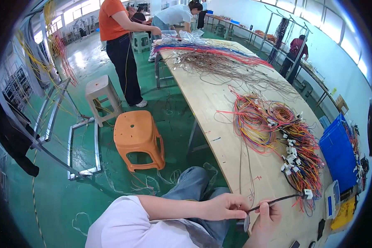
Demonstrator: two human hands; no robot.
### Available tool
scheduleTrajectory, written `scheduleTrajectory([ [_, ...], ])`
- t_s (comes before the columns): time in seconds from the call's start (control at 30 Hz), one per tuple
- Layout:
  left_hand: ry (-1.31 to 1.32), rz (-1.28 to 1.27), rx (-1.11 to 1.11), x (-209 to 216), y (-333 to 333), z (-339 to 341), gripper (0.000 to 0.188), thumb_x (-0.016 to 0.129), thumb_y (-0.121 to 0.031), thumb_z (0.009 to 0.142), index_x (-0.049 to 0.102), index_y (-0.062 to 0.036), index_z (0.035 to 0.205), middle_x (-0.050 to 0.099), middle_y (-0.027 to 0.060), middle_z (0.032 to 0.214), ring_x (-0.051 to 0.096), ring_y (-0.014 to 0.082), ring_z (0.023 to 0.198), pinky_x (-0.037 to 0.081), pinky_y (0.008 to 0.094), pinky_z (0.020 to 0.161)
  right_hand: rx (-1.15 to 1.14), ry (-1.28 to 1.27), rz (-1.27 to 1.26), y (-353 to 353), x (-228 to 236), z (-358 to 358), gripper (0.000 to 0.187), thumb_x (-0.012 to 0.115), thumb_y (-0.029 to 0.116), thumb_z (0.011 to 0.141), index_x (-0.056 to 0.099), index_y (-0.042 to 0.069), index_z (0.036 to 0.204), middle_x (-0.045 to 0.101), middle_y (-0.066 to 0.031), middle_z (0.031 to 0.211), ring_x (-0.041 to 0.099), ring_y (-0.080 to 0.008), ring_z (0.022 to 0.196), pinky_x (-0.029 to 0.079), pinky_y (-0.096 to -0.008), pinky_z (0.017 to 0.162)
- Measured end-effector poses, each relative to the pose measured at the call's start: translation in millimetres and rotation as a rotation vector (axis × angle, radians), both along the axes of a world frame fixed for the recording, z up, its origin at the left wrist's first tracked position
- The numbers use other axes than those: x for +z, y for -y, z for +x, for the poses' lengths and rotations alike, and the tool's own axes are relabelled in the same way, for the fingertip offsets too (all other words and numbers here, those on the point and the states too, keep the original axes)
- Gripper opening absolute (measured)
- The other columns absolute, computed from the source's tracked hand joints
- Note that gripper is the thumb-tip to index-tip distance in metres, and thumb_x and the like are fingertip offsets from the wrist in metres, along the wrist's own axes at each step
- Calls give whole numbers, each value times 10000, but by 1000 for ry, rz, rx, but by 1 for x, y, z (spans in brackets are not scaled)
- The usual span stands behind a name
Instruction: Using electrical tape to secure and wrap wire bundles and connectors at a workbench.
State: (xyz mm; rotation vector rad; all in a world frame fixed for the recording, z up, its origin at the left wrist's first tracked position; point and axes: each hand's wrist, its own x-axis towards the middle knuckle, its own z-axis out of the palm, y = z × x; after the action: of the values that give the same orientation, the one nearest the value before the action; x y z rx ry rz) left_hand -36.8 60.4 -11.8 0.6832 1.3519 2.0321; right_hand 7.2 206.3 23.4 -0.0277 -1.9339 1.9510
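A black-wrapped cable (283, 199) with a white connector (308, 194) at its far end runs over the near part of the table into my hands. My right hand (266, 223) is closed in a pinch on this cable. Just left of it, my left hand (229, 206) is closed too, thumb and fingers together at the cable's near end. Below my left fingertips hangs a roll of black tape (243, 224), partly hidden between the hands. Thin dark wires (249, 165) trail from my hands along the tabletop (211, 111).
Coiled coloured wires (256, 120) and bundled harnesses with white connectors (291, 157) lie on the table. Blue bin (339, 149) and clear box (331, 200) stand right. Orange stool (134, 128) and metal frame (83, 151) are left. A person in orange (113, 25) stands beyond.
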Motion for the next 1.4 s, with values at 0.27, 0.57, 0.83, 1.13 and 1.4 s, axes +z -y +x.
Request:
scheduleTrajectory([
  [0.27, -534, -83, 465, -1, 6, -4, 95, 538, 29, 753, 537, 20, 847, 503, 96, 816, 513, 203, 719, 417, 263, 626, 1, -31, 490, 24, -33, 0, 283, 519, -18, 728, 477, -8, 1008, 543, -51, 739, 489, -89, 608, 392, -177, 552],
  [0.57, -558, -63, 306, -6, 26, 17, 102, 556, -56, 775, 534, 18, 842, 510, 118, 789, 521, 231, 701, 425, 279, 584, 281, 278, 561, 26, 0, 23, 155, 567, 50, 752, 524, -14, 887, 564, -95, 657, 545, -158, 554, 412, -252, 482],
  [0.83, -143, -143, -62, 20, 59, 26, 102, 512, -51, 799, 530, -21, 894, 557, 39, 726, 532, 118, 609, 407, 230, 526, 809, 305, 445, 17, 24, 11, 116, 587, 125, 741, 599, 14, 774, 559, -124, 649, 550, -254, 579, 407, -333, 541],
  [1.13, 292, 138, 795, -10, 117, -14, 229, 447, -225, 877, 482, -10, 949, 341, -34, 537, 328, 46, 414, 243, 162, 357, 555, 856, -43, -16, -34, 70, 82, 531, 65, 785, 563, 12, 732, 533, -23, 587, 496, -62, 522, 380, -209, 466],
  [1.4, -136, -1028, 860, -105, 123, -15, 222, 462, -169, 851, 558, 30, 833, 545, 47, 553, 518, 86, 520, 397, 229, 493, 359, 1017, -202, -10, -97, 88, 137, 538, 154, 805, 539, 23, 763, 528, -19, 574, 472, -60, 490, 360, -204, 433],
])
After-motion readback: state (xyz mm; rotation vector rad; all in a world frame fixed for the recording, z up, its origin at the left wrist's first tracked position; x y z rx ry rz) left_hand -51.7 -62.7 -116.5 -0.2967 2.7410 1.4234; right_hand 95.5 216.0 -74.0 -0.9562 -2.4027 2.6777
